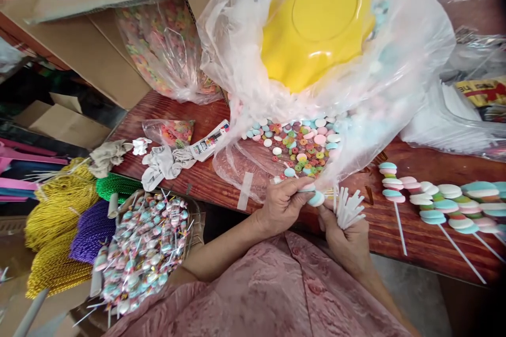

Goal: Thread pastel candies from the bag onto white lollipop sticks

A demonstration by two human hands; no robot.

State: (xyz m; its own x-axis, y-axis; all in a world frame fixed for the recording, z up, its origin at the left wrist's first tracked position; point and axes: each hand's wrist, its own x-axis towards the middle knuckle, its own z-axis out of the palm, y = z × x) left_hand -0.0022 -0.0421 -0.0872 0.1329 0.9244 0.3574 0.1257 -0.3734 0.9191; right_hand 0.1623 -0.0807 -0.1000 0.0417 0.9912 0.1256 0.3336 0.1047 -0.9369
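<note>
Just over the table's front edge, my left hand [281, 204] pinches a pale blue and white marshmallow [316, 199] between thumb and fingers. My right hand [348, 242] is closed around a bundle of white lollipop sticks [350, 208], its thumb close to the marshmallow. Whether a stick enters the marshmallow is hidden by the fingers. Loose marshmallows [319, 139] and small coloured gummy rings [306, 148] lie beyond my hands on clear plastic. To the right, finished-looking marshmallow skewers [393, 184] rest in a row, their white sticks toward me.
An upturned yellow bowl [316, 21] sits on a large clear bag [411, 58] of marshmallows. A cardboard box [114, 58] and a bag of gummy rings [166, 47] stand at back left. Wrapped candy skewers [150, 247] fill a container below left, beside gold twist ties [59, 210].
</note>
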